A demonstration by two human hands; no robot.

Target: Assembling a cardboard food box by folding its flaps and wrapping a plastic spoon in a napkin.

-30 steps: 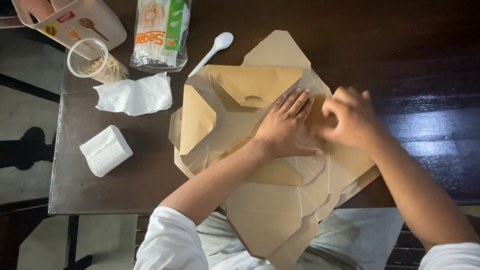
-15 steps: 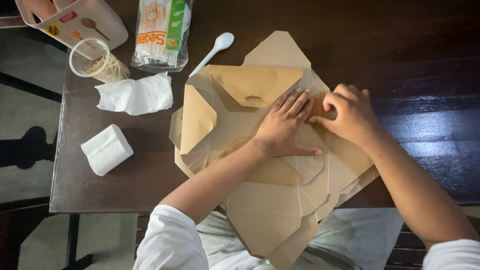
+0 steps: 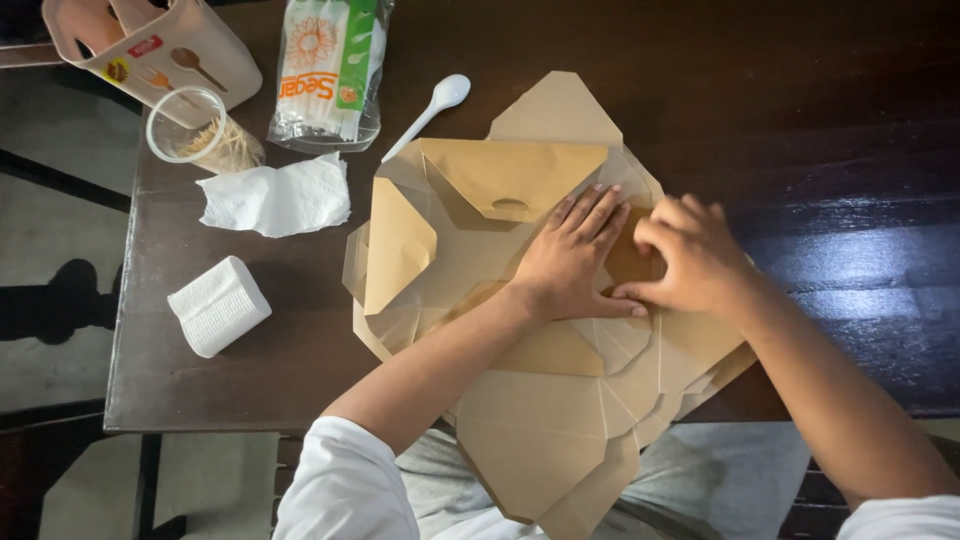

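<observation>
Since a second earlier, the curled right hand [image 3: 690,255] was drawn in to pinch a fold beside the left hand [image 3: 575,260], pressed flat on the carton [image 3: 520,420].

Eatery table [image 3: 250,370], cutlery caddy [image 3: 150,50], takeaway boxes [image 3: 520,300]

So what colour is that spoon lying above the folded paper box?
White: the plastic spoon shows plainly in the head view, on the dark table.
</observation>
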